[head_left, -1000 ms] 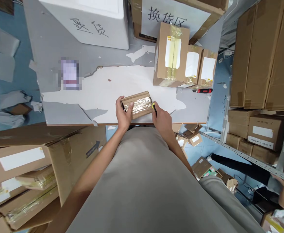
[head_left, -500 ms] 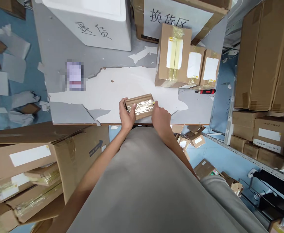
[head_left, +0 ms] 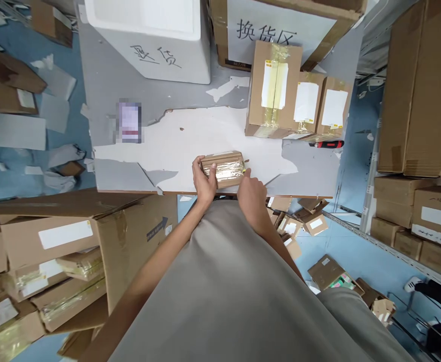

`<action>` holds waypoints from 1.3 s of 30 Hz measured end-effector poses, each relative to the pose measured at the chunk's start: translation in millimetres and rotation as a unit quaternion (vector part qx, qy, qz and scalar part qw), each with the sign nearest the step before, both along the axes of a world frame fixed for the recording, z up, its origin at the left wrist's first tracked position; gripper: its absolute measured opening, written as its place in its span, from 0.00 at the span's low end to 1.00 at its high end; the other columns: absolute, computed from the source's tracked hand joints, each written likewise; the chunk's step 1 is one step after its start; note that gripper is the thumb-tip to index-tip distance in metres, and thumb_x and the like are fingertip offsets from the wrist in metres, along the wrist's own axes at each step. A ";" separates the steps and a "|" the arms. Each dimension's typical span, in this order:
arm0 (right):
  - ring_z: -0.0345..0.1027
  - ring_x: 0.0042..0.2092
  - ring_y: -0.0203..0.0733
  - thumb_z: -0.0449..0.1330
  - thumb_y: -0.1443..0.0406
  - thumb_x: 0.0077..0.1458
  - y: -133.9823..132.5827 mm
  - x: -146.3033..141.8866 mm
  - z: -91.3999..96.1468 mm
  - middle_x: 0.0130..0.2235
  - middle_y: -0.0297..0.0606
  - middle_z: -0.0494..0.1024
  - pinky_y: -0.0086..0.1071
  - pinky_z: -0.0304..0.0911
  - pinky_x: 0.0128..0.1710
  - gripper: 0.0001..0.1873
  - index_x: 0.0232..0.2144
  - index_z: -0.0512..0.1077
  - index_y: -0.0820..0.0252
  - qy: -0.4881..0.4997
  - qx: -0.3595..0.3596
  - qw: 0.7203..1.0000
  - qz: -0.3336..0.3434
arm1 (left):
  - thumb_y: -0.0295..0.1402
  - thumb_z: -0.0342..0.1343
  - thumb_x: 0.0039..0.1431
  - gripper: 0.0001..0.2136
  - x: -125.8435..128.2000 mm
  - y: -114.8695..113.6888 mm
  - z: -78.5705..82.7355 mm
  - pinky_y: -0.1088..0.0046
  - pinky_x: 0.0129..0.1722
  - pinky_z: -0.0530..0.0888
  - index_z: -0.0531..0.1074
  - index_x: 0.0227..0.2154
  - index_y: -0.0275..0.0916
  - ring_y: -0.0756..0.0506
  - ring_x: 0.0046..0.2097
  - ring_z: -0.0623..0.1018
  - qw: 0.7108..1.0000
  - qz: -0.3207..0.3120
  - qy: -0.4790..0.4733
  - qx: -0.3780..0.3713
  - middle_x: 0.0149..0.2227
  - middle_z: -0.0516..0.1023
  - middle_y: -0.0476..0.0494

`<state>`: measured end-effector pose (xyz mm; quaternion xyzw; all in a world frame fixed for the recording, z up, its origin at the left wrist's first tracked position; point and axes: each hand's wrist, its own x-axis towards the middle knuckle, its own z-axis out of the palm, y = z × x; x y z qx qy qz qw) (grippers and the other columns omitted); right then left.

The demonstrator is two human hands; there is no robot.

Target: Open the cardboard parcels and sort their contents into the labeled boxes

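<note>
A small cardboard box (head_left: 224, 170) wrapped in shiny clear tape is held just above the near edge of the table. My left hand (head_left: 205, 183) grips its left end, thumb on the taped face and fingers round the back. My right hand (head_left: 252, 196) is closed at the right end, its thumb against the box corner. A tiny yellow bit shows at the thumb tip; what those fingers pinch is mostly hidden. A small flap sticks out from that end. Farther right lies a red and black utility knife (head_left: 329, 144).
Taped cardboard boxes (head_left: 273, 90) with white labels stand at the back right, before a larger carton (head_left: 239, 35). A white foam box (head_left: 167, 55) sits at the back left. A blurred-out item (head_left: 129, 120) lies left. Below left, a big open carton (head_left: 137, 241) holds several parcels.
The whole view has shifted, so everything appears farther right. The box looks a little more level, and a small flap now sticks out at its right end beside my right thumb.
</note>
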<state>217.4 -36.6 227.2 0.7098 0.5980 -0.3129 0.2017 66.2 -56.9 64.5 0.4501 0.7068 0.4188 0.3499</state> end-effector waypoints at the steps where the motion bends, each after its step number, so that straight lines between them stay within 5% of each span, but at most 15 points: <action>1: 0.87 0.56 0.56 0.49 0.75 0.76 -0.9 0.9 -0.6 0.52 0.62 0.88 0.40 0.79 0.53 0.33 0.80 0.60 0.73 0.000 0.004 1.000 0.002 | 0.59 0.58 0.77 0.29 1.0 -0.3 -0.3 0.53 0.75 0.68 0.66 0.66 0.42 0.35 0.69 0.74 1.000 0.005 0.000 -0.001 0.65 0.74 0.29; 6: 0.88 0.54 0.56 0.52 0.73 0.77 -9.1 7.3 -2.6 0.50 0.61 0.89 0.39 0.79 0.52 0.37 0.84 0.54 0.69 0.002 -0.003 1.000 0.013 | 0.59 0.57 0.78 0.29 6.4 -3.4 -0.3 0.53 0.75 0.68 0.66 0.66 0.42 0.35 0.70 0.74 1.000 0.021 0.012 0.004 0.66 0.74 0.29; 12: 0.87 0.57 0.55 0.50 0.74 0.78 -7.5 13.3 -8.0 0.52 0.61 0.88 0.38 0.79 0.53 0.33 0.80 0.61 0.70 -0.002 0.011 1.000 0.016 | 0.58 0.58 0.78 0.29 9.8 -5.6 -2.3 0.53 0.76 0.68 0.65 0.67 0.41 0.35 0.70 0.74 0.999 0.029 0.015 0.011 0.67 0.73 0.29; 23: 0.88 0.56 0.54 0.47 0.75 0.75 -21.2 25.4 -11.0 0.52 0.63 0.88 0.37 0.78 0.50 0.36 0.81 0.59 0.70 0.007 -0.010 0.999 0.037 | 0.60 0.57 0.77 0.29 11.6 -5.1 -5.0 0.53 0.76 0.68 0.65 0.66 0.43 0.36 0.70 0.73 0.999 0.044 0.021 0.015 0.67 0.73 0.29; 27: 0.88 0.55 0.55 0.48 0.73 0.76 -28.8 32.5 3.0 0.51 0.61 0.89 0.37 0.77 0.49 0.33 0.79 0.62 0.70 0.017 -0.030 0.998 0.045 | 0.62 0.57 0.77 0.31 8.1 -4.6 -5.4 0.52 0.77 0.68 0.66 0.66 0.42 0.35 0.70 0.74 0.999 0.038 0.020 0.012 0.67 0.73 0.29; 31: 0.87 0.50 0.56 0.48 0.63 0.82 -31.7 58.9 15.3 0.48 0.54 0.90 0.38 0.75 0.49 0.28 0.78 0.66 0.60 0.026 0.002 0.999 0.029 | 0.65 0.57 0.75 0.35 1.8 -2.1 -5.8 0.51 0.77 0.68 0.67 0.67 0.41 0.34 0.71 0.74 0.999 0.033 0.015 0.015 0.67 0.74 0.27; 34: 0.86 0.52 0.56 0.45 0.61 0.84 -20.2 87.5 -18.8 0.53 0.55 0.89 0.38 0.74 0.52 0.30 0.81 0.61 0.59 -0.013 0.080 0.996 -0.037 | 0.67 0.58 0.73 0.38 -5.3 0.5 -8.0 0.50 0.79 0.66 0.67 0.69 0.42 0.33 0.74 0.73 1.000 0.027 0.008 0.013 0.70 0.72 0.27; 39: 0.84 0.57 0.54 0.47 0.65 0.82 8.2 128.5 -129.5 0.61 0.67 0.80 0.36 0.73 0.54 0.34 0.82 0.56 0.73 -0.057 0.064 0.989 -0.120 | 0.70 0.61 0.68 0.41 -22.0 1.9 -19.8 0.51 0.78 0.69 0.68 0.67 0.40 0.33 0.73 0.75 0.999 0.049 0.008 0.003 0.68 0.74 0.26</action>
